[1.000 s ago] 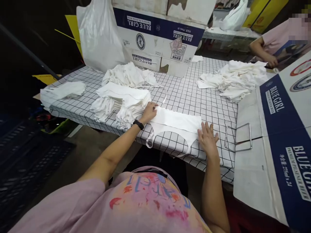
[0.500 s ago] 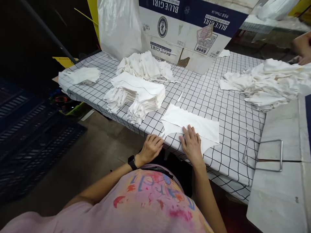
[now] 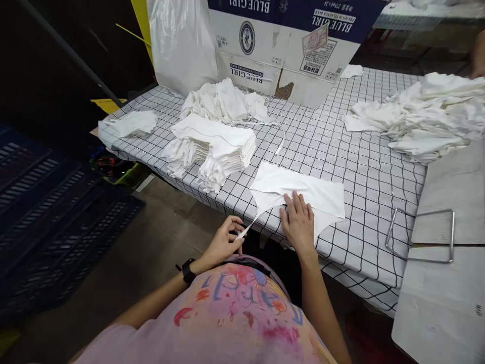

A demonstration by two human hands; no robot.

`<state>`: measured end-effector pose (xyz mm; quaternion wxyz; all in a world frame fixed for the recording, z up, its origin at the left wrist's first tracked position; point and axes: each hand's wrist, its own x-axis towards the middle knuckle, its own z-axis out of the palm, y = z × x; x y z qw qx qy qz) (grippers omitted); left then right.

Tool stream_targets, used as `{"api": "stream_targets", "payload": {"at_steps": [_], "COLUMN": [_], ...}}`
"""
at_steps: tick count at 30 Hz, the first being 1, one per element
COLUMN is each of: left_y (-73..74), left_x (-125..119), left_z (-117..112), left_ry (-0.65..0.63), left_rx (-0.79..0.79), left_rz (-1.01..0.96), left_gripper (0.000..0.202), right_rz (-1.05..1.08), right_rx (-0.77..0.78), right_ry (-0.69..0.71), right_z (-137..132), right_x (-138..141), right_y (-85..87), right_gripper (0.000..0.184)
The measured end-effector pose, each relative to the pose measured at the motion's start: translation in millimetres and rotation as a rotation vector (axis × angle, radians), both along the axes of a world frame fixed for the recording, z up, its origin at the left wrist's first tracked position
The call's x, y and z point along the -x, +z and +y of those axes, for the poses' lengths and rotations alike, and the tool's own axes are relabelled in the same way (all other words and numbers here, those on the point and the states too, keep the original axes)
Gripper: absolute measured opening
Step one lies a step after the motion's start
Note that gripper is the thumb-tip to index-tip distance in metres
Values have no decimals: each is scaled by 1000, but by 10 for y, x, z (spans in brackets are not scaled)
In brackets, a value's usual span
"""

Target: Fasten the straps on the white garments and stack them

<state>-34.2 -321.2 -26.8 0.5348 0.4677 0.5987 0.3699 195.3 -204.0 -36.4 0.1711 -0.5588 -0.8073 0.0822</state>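
A folded white cloth garment (image 3: 303, 188) lies flat near the front edge of the table; its exact kind is hard to tell. From its left corner a narrow strip runs down past the edge, stretched tight. My left hand (image 3: 227, 237) pinches the end of that strip just off the table. Flat on the garment's middle rests my right hand (image 3: 299, 222), fingers spread, pressing it down. To the left sits a neat stack of similar folded white garments (image 3: 215, 144), with a loose crumpled heap of white garments (image 3: 223, 101) behind it.
A printed cardboard box (image 3: 273, 55) and a white plastic bag (image 3: 182, 45) stand at the back. More white cloth (image 3: 432, 116) is piled at right, near another person's hand (image 3: 479, 55). A metal wire frame (image 3: 420, 235) rests across the tablecloth and a cardboard box (image 3: 443, 298).
My left hand has drawn the garment's strip down and left, away from the table edge, and the strip is now taut. My right hand stays pressed on the garment.
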Motion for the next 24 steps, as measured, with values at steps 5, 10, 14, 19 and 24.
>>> {"api": "stream_targets", "payload": {"at_steps": [5, 10, 14, 19, 24], "left_y": [190, 401, 334, 111, 64], "left_x": [222, 295, 82, -126, -72], "left_z": [13, 530, 1303, 2154, 2494], "left_ry": [-247, -195, -88, 36, 33], "left_rx": [75, -181, -496, -502, -444], "left_rz": [248, 520, 647, 787, 755], "left_gripper": [25, 22, 18, 31, 36], "right_rz": [49, 217, 258, 70, -1], "right_rx": [8, 28, 16, 152, 281], "right_ry": [-3, 32, -93, -306, -347], "right_z": [-11, -4, 184, 442, 443], "right_x": [7, -80, -295, -680, -836], "right_y": [-8, 41, 113, 160, 154], "right_gripper": [55, 54, 58, 64, 68]}}
